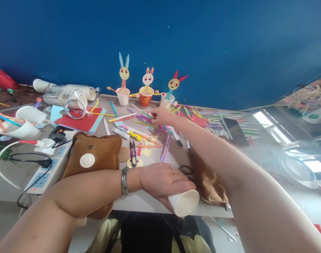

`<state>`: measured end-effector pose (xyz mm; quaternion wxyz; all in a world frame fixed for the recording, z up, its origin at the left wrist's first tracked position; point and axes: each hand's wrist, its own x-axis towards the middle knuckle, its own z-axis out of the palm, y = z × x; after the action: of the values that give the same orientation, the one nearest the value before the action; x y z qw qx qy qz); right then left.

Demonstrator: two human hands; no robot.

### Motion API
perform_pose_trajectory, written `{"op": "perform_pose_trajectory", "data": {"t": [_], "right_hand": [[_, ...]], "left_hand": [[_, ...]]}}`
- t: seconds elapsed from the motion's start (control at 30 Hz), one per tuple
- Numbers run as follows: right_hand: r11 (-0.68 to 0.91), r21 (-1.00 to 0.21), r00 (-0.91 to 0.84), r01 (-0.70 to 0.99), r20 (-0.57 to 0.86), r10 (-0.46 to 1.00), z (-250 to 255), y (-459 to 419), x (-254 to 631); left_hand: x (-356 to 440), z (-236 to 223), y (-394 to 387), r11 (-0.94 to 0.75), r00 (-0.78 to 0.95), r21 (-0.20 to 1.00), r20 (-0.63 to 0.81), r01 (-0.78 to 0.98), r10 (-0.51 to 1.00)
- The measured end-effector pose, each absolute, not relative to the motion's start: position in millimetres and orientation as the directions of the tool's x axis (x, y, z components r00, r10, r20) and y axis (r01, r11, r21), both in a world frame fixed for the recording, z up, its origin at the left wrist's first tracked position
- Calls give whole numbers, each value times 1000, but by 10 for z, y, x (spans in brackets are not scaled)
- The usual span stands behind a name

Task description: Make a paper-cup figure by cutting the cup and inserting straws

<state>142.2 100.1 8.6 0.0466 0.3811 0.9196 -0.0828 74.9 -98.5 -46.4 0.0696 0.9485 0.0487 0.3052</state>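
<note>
My left hand (162,181) is wrapped round a white paper cup (185,202) lying on its side at the table's near edge, its mouth turned toward me. My right hand (162,116) reaches far across the table, palm down, fingers resting on a heap of coloured straws (149,121). Whether those fingers pinch a straw is hidden. Beyond it stand three paper cups with straw rabbit figures: a white one (123,95), a red one (146,96) and another white one (167,100).
A brown pouch (93,154) lies under my left forearm, small purple scissors (133,153) and glue sticks (127,133) beside it. A power strip (48,165) with cables, cups (31,116), tape roll (75,109) and red paper (79,123) fill the left. A dark phone (235,131) lies right.
</note>
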Motion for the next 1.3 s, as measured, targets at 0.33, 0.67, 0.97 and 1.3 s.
{"op": "perform_pose_trajectory", "data": {"t": [0.33, 0.67, 0.97, 1.3], "right_hand": [[745, -215, -761, 631, 13, 648, 130, 815, 1293], [764, -194, -788, 615, -126, 602, -161, 354, 915], [722, -207, -752, 660, -176, 636, -127, 333, 979], [643, -10, -641, 765, -96, 761, -158, 780, 1062]], "left_hand": [[704, -431, -1003, -969, 831, 237, 525, 66, 185], [687, -360, -1002, -937, 854, 339, 459, 88, 246], [717, -418, -982, -948, 845, 305, 481, 91, 235], [752, -513, -936, -959, 839, 272, 501, 79, 211]]}}
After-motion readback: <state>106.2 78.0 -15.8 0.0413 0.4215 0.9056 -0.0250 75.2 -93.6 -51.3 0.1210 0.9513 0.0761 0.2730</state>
